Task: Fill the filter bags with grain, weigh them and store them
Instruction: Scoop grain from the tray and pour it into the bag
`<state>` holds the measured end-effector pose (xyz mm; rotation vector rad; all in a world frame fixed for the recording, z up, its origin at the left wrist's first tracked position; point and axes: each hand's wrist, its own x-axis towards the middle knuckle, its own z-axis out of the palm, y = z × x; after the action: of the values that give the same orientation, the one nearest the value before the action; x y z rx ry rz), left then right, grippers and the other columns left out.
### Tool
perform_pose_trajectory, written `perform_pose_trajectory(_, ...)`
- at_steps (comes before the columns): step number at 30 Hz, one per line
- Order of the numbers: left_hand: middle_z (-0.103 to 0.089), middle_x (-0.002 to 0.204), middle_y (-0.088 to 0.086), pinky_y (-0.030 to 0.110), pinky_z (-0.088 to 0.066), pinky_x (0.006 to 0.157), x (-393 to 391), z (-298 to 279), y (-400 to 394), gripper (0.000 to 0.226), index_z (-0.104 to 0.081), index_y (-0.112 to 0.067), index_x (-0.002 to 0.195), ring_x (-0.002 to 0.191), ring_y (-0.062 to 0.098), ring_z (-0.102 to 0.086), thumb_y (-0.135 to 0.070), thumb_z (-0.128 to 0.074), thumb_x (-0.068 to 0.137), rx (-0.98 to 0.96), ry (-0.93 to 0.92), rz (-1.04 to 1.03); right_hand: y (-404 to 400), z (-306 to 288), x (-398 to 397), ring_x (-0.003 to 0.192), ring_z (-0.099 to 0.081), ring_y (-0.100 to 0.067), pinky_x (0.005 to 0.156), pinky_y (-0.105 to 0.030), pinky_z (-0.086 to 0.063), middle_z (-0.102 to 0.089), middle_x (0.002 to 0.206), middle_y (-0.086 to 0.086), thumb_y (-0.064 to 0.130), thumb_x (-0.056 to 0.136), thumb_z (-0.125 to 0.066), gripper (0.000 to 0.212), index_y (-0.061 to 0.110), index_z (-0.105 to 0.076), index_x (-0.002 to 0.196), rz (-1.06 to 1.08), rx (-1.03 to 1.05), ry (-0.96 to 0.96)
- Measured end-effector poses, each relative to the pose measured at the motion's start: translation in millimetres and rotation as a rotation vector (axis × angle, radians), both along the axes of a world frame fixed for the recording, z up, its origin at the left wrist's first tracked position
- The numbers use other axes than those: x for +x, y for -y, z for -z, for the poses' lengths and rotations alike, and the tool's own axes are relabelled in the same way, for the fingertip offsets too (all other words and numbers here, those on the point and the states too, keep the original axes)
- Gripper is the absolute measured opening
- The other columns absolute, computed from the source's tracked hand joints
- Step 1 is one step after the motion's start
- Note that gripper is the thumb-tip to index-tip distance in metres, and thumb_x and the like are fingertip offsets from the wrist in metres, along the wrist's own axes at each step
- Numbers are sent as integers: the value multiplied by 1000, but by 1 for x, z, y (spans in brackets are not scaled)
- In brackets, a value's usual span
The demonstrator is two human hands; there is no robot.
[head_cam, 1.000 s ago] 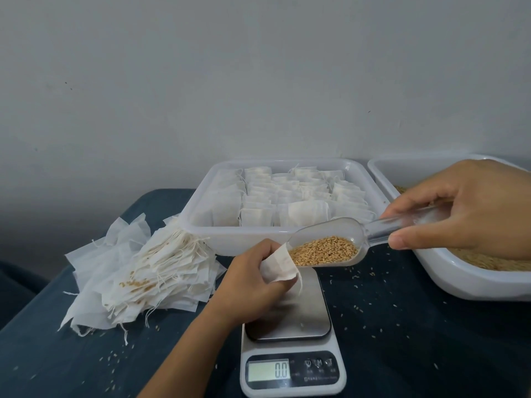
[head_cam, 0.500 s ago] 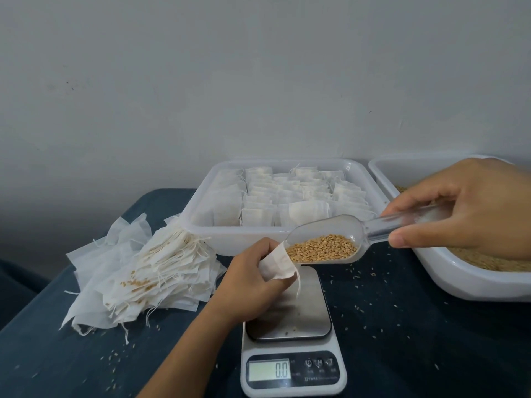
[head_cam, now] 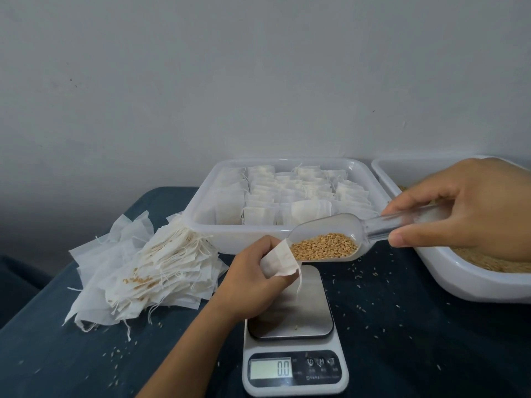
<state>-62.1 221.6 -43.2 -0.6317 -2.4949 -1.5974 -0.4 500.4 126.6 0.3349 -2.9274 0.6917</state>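
Note:
My left hand grips a small white filter bag above the steel plate of a digital scale that reads 0.0. My right hand holds the handle of a clear plastic scoop loaded with golden grain. The scoop's lip touches the mouth of the bag. A white tub with loose grain lies under my right hand. Behind the scale, a white tray holds several filled bags in rows.
A heap of empty filter bags with strings lies at the left on the dark blue table. Stray grains are scattered over the table and on the heap. A grey wall rises behind the trays.
The scoop has crept a little left and tipped slightly toward the bag; the grain has slid toward its lip. My left hand holds the bag in almost the same spot.

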Motion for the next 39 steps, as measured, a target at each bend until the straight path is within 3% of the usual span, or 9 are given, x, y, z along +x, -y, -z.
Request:
perform_pose_trajectory(8,-69,90,-14,11,-47,68,0,0,1,17,-65,-32,97,83,5,-65,-33,-76,84,10,37,-17,-1,1,-3,79,-61,14,64,-26,-46,-68,77,37,82,45,-68,41,73,-67,85,-8,8,-9)
perform_pose_trajectory(13,-70,89,-12,12,-47,67,-1,-2,1,17,-66,-31,97,79,2,-64,-29,-77,84,39,69,-36,-5,3,-7,79,-65,11,73,-29,-52,-72,82,33,77,48,-75,42,67,-71,89,-10,-45,12)
perform_pose_trajectory(17,-70,85,-12,14,-48,67,-1,-4,2,15,-67,-32,93,75,6,-64,-26,-77,83,154,118,-32,-7,5,-13,79,-67,9,80,-29,-53,-74,85,29,73,51,-79,41,62,-74,90,-24,-115,52)
perform_pose_trajectory(21,-69,82,-12,12,-46,63,0,-8,3,13,-68,-31,91,72,-1,-62,-24,-78,85,270,175,-24,-6,9,-19,84,-69,7,81,-28,-51,-75,91,27,86,51,-73,53,58,-75,96,-49,-161,110)
perform_pose_trajectory(24,-67,82,-10,16,-44,59,2,-13,3,26,-70,-26,96,68,0,-58,-38,-77,75,366,239,-18,-8,14,-26,83,-70,8,77,-23,-49,-76,92,24,85,53,-70,57,53,-76,100,-71,-191,140)
perform_pose_trajectory(27,-68,87,-5,22,-43,61,2,-15,4,39,-69,-22,104,77,9,-59,-39,-73,69,440,308,-12,-9,19,-33,67,-68,4,61,-10,-50,-78,85,13,86,49,-76,67,44,-79,101,-88,-302,171)
perform_pose_trajectory(31,-59,77,-9,19,-41,58,2,-18,6,25,-73,-29,93,66,5,-49,-37,-76,70,531,345,38,-11,34,-44,50,-54,4,46,-9,-41,-73,73,6,83,42,-85,80,30,-81,101,-99,-508,196)
perform_pose_trajectory(36,-61,76,-15,16,-43,59,2,-21,7,16,-74,-42,83,66,0,-55,-41,-77,67,653,423,83,0,42,-51,50,-41,-4,46,-13,-38,-68,78,3,49,63,-84,50,23,-79,105,-77,-744,220)
perform_pose_trajectory(39,-64,82,-9,16,-45,58,4,-23,8,21,-78,-37,90,70,4,-58,-34,-80,70,769,491,155,8,46,-58,53,-41,-5,49,-14,-38,-63,74,8,62,60,-91,63,25,-80,109,-101,-872,229)
